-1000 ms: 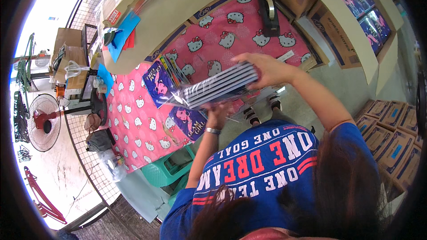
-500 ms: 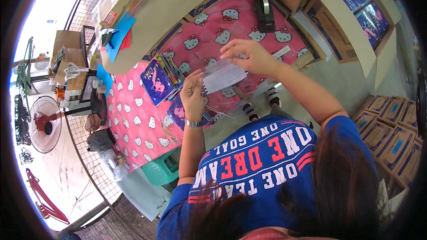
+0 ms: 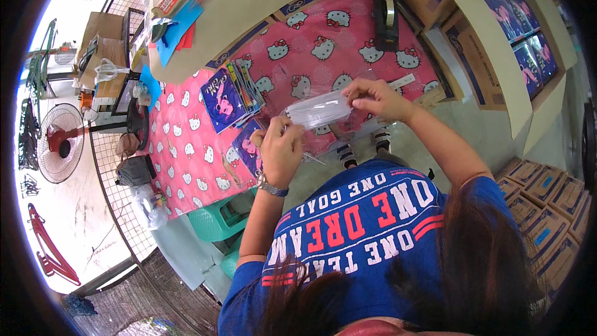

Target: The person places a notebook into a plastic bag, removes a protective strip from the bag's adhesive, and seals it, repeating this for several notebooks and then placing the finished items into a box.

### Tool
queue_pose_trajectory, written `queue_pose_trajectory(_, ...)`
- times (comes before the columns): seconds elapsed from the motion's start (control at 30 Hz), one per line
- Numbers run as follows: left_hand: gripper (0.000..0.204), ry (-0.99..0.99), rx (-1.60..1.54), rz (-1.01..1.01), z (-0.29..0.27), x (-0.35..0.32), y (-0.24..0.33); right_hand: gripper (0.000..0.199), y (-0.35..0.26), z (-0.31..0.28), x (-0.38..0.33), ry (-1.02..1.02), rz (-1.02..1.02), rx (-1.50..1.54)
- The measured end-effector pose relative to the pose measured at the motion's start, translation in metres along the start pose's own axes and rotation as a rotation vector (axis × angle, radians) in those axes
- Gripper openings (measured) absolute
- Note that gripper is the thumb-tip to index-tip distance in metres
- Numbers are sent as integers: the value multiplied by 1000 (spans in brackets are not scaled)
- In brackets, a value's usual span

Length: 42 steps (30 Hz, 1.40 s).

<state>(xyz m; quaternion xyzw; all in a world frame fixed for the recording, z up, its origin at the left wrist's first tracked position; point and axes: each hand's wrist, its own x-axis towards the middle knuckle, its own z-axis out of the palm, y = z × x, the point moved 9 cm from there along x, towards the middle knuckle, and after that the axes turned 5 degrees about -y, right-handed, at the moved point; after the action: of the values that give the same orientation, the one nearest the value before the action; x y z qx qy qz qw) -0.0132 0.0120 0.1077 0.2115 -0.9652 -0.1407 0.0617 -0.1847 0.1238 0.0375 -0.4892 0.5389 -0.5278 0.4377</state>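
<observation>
A spiral notebook point(image 3: 318, 111) with white pages is held over the front edge of the table, with glossy clear plastic around it. My left hand point(image 3: 281, 150) is closed at its left, spiral-bound end, fingers curled in. At the opposite end, my right hand point(image 3: 378, 100) pinches the clear plastic sleeve point(image 3: 353, 111) between thumb and fingers. Left of the notebook lies a fanned stack of notebooks point(image 3: 224, 101) with purple illustrated covers. Another purple notebook point(image 3: 247, 149) lies nearer me, partly hidden behind my left hand.
A pink table cover point(image 3: 186, 149) with cartoon cats spreads beneath. A black tape dispenser point(image 3: 387, 22) stands at the far right. An open carton point(image 3: 519, 56) of purple notebooks is on the right, with stacked cartons point(image 3: 547, 211) below. A green stool point(image 3: 214, 219) and a fan point(image 3: 61, 140) are left.
My right hand has come down and right to the notebook's right end, gripping its plastic. My left hand has moved slightly down and right, its fingers now curled. The view has shifted a little.
</observation>
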Motion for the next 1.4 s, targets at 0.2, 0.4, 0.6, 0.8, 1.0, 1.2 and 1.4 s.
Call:
queue_pose_trajectory(0.2,10,2,9,196,-44,10,36,18,-3,-3,6,-51,-20,41)
queue_pose_trajectory(0.4,41,-370,-69,-68,22,74,-18,19,-17,17,17,-126,-172,-248)
queue_pose_trajectory(0.6,74,-101,-166,-109,-15,78,-21,28,-12,26,16,-202,-250,-517)
queue_pose_trajectory(0.8,41,-177,123,156,-13,30,33,48,-16,52,31,-300,-272,-789)
queue_pose_trajectory(1.0,20,-69,-116,117,-17,4,10,64,-16,49,39,-337,-158,-695)
queue_pose_trajectory(1.2,31,-43,-40,451,-17,1,42,65,-13,57,29,-354,-216,-829)
queue_pose_trajectory(1.4,44,352,-824,-115,52,-17,-72,66,-23,69,26,-332,-285,-946)
